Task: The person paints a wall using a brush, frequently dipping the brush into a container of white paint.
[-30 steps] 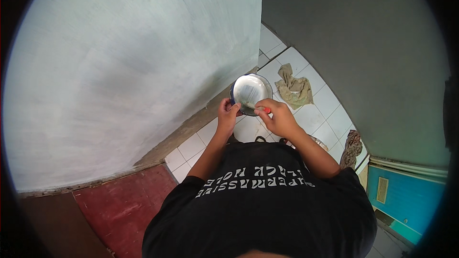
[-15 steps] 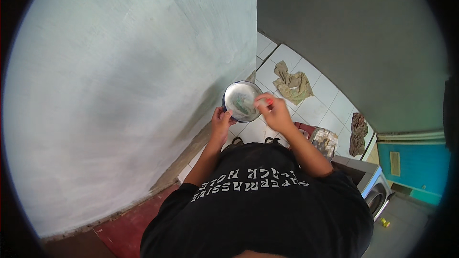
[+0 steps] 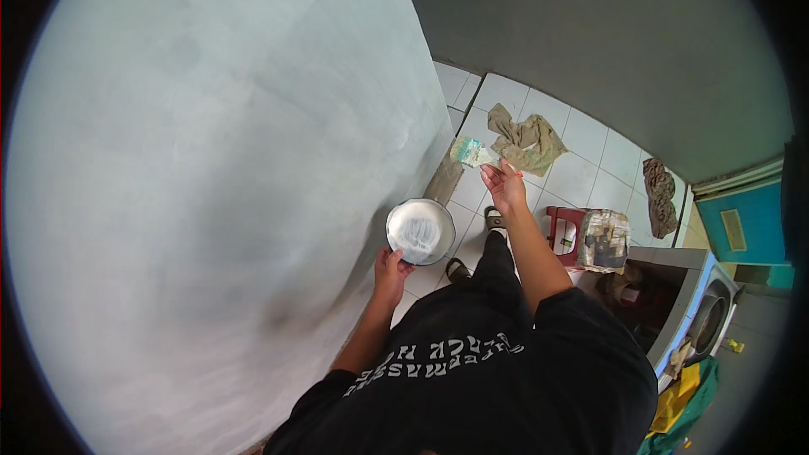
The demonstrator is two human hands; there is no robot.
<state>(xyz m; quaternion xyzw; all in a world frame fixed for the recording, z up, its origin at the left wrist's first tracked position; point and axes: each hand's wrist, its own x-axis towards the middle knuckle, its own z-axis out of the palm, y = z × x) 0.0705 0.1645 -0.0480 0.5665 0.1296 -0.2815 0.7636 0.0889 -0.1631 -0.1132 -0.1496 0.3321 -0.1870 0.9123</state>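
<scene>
My left hand [image 3: 392,272] grips the near rim of a round white bowl [image 3: 421,232] with a dark edge, close to the pale wall [image 3: 253,160]. A thin whitish layer with streaks covers the bowl's bottom. To the right and farther off, my right hand [image 3: 506,188] is closed on a paintbrush [image 3: 474,153]. The brush's wide bristles are smeared white and turquoise and point left toward the wall, apart from it. Part of the brush handle is hidden by my fingers.
A crumpled beige cloth [image 3: 531,145] lies on the white tiles beyond the brush. At the right are a red stool [image 3: 566,232], a stained box-like container [image 3: 605,240], a brown rag [image 3: 660,198] and a tiled counter [image 3: 670,261]. A grey wall [image 3: 607,50] rises on the far side.
The brush has left the bowl and moved up and right in my right hand, its bristles now showing. The bowl sits lower in view, and my feet have come into sight.
</scene>
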